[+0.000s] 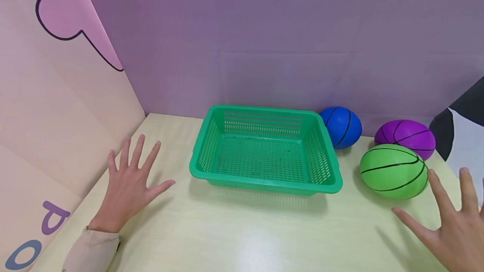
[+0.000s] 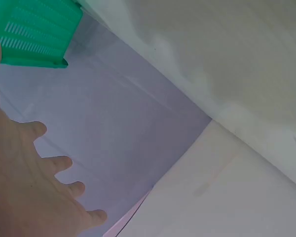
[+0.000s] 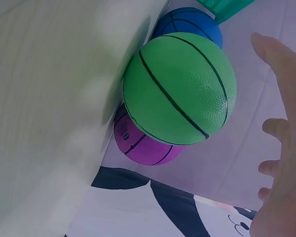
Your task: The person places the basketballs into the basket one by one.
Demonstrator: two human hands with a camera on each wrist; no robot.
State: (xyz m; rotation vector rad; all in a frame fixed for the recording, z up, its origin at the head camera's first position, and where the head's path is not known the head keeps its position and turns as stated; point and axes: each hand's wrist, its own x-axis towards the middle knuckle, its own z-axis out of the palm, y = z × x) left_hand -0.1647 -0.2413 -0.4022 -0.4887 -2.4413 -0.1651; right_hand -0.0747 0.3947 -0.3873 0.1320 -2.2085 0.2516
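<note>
A green plastic basket (image 1: 261, 184) with slotted sides stands mid-table, and nothing lies inside it. To its left, my left hand (image 1: 130, 186) hovers with fingers spread, holding nothing. My right hand (image 1: 453, 226) is at the lower right, fingers spread, close to a light green ball (image 1: 393, 172) with black basketball lines. In the right wrist view, a gap shows between that hand and the green ball (image 3: 180, 89). Behind it sits a purple ball (image 1: 406, 137), partly covered by the green one. A blue ball (image 1: 342, 127) rests by the basket's back right corner.
The pale wooden table (image 1: 234, 234) backs onto a purple-grey panel (image 1: 283, 45). A cream panel (image 1: 56, 108) with a pink cartoon shape and letters borders the left side. Another panel with black and white shapes (image 1: 466, 137) stands on the right.
</note>
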